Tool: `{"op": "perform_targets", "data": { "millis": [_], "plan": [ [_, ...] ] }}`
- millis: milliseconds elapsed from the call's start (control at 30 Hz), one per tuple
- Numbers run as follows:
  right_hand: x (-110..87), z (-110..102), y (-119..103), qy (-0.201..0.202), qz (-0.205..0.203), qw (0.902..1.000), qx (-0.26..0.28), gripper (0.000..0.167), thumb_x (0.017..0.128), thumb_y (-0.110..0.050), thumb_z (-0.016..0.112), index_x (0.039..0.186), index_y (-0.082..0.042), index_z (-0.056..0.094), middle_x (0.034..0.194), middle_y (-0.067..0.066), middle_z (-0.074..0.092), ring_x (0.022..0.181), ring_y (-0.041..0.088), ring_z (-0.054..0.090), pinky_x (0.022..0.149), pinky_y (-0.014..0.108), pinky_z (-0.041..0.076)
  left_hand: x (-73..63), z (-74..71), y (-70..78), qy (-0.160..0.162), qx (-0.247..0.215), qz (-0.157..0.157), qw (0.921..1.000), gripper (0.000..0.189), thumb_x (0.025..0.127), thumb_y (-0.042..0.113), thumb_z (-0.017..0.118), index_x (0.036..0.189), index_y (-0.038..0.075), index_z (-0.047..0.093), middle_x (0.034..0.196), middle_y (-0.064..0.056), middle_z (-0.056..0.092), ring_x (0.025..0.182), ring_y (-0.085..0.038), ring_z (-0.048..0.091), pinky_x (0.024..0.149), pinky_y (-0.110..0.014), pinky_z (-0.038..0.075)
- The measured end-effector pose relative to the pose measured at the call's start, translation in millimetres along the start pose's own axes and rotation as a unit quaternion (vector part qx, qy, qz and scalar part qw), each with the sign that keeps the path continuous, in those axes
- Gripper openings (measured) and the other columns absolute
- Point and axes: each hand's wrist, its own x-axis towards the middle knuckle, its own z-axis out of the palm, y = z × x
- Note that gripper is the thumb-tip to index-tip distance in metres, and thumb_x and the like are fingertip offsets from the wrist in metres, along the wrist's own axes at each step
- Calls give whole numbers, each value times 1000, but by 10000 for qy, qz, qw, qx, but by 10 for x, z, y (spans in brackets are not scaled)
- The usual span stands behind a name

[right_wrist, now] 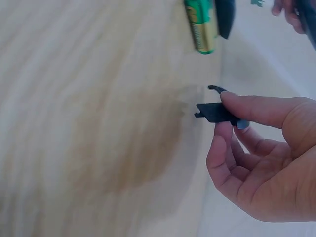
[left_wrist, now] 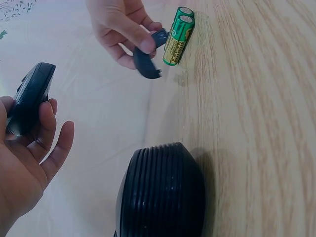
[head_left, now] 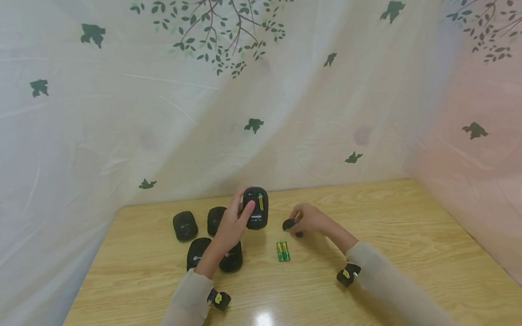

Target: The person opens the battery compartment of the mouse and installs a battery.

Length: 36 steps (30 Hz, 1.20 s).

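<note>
Left hand (head_left: 231, 229) grips one mouse (head_left: 260, 221), right hand (head_left: 311, 218) pinches one cover (head_left: 289, 224); two batteries (head_left: 280, 251) nearer; four more mice (head_left: 185, 226) left, partly behind the arm (head_left: 211, 259)!

head: high, fwd+down, wide | L wrist: low, close, rolled | R wrist: ditto | both: blk cover (right_wrist: 216, 113)

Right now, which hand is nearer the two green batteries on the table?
Right. The right hand, pinching a black battery cover, is just beyond the batteries, to their right; the left hand, holding a computer mouse, is farther off to their left.
</note>
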Motion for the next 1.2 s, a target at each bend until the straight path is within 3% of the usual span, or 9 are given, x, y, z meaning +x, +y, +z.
{"op": "perform_targets", "data": {
  "millis": [167,300,433,567,767,1033,1200],
  "plan": [
    [-2,-91,-114,-5,-216,9984,527,25,89,-4,76,111,3,66,94,14,68,74,17,63,67,33,54,4,10,5,-31,-106,-21,9999,48,110,31,46,155,20,33,124,-25,68,103,-31,72,79,-36,60],
    [-22,-161,-252,213,-597,9925,1049,31,91,-5,74,120,4,64,95,14,70,73,15,64,74,42,57,8,23,2,-98,-189,-7,9998,47,111,28,45,155,19,34,123,-27,68,103,-34,72,77,-36,60],
    [-39,-222,-400,575,-1035,9806,1561,36,93,-5,72,127,1,63,99,17,72,77,14,67,78,45,58,11,41,9,-117,-265,-12,9996,46,111,29,45,154,18,35,121,-27,68,101,-32,73,77,-36,60],
    [-64,-263,-541,886,-1561,9640,1961,34,94,-4,72,127,-1,64,99,16,73,79,14,69,75,34,58,15,52,7,-123,-190,-28,9997,47,111,30,45,154,17,34,121,-27,69,101,-31,73,79,-36,60],
    [-107,-261,-706,1138,-1982,9502,2121,32,94,-6,73,125,-5,66,99,11,74,79,13,68,76,35,58,14,60,4,-124,-291,-15,9995,45,110,30,46,153,20,35,119,-25,70,100,-29,72,78,-35,59],
    [-118,-201,-857,1107,-2145,9464,2144,31,94,-5,72,124,-4,66,105,18,72,81,16,67,73,28,56,18,73,-1,-178,-298,88,9994,44,111,29,45,153,22,35,116,-24,70,97,-26,71,75,-31,57],
    [-101,-167,-895,1140,-2268,9480,1918,32,94,-6,73,124,-5,66,106,18,73,82,16,66,75,32,56,26,83,-5,-213,-284,105,9993,44,111,29,44,153,21,36,113,-23,71,94,-23,71,74,-31,56]
  ]
}}
